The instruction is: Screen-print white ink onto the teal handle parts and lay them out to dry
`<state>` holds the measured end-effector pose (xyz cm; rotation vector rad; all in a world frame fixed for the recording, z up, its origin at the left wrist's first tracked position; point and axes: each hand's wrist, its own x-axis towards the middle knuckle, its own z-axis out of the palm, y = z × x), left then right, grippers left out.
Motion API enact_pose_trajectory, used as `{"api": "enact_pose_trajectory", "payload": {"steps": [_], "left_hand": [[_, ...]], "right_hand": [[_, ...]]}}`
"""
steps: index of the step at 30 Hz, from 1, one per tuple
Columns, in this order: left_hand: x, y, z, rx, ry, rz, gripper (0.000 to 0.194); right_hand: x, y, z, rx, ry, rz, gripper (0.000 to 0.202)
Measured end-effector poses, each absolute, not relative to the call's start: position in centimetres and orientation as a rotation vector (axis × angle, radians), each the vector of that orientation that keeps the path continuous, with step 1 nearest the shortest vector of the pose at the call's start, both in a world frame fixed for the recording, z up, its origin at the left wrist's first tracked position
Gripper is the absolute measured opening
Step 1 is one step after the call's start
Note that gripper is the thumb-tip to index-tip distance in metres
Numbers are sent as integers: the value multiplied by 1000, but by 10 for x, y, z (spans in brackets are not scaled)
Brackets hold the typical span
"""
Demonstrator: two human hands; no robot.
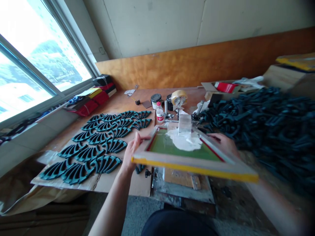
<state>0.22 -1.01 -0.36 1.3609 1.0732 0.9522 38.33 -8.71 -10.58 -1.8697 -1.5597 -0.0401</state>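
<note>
A screen printing frame (177, 161) with a yellow front edge is tilted up above a low printing base (157, 186). Its green mesh (161, 145) carries a spread of white ink (188, 143), and a pale block like a squeegee (185, 124) stands in that ink. On the frame's left side, my left hand (133, 151) grips the rim with the thumb up. My right hand (225, 144) is closed on the right rim, its fingers partly hidden. Beneath the raised frame, a brown wooden piece (178, 178) rests on the base.
Dark green slatted plastic parts (83, 152) lie in rows on cardboard (110, 182) at the left. A large heap of dark parts (256, 121) fills the right. Behind the frame stand a red-capped bottle (159, 114), an ink jar (156, 100) and a tape roll (179, 95).
</note>
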Motion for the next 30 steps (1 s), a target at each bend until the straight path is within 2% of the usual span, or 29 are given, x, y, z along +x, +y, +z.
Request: {"api": "enact_pose_trajectory", "payload": {"steps": [2, 6, 7, 10, 14, 21, 26, 30], "left_hand": [[-14, -27, -43, 1313, 1125, 761, 61], [-24, -42, -127, 1340, 1189, 620, 76], [-23, -42, -143, 1373, 1222, 611, 77], [-22, -40, -175, 1500, 1291, 566, 70], [-22, -37, -187, 1579, 1308, 520, 62], [-21, -40, -185, 1565, 1313, 542, 62], [-21, -40, -184, 1525, 1295, 546, 61], [-21, -40, -186, 1511, 1304, 564, 58]], "right_hand": [[374, -81, -94, -1812, -1569, -6, 37], [321, -59, -82, -1756, -1837, -65, 58], [308, -54, -83, -1800, -1918, -86, 56], [287, -44, -87, -1971, -2131, 11, 30], [287, -50, -90, -2071, -2191, 89, 17], [266, -80, -104, -2133, -2126, -234, 5], [253, -104, -117, -1646, -2430, -210, 12], [272, -117, -106, -1272, -2629, -94, 19]]}}
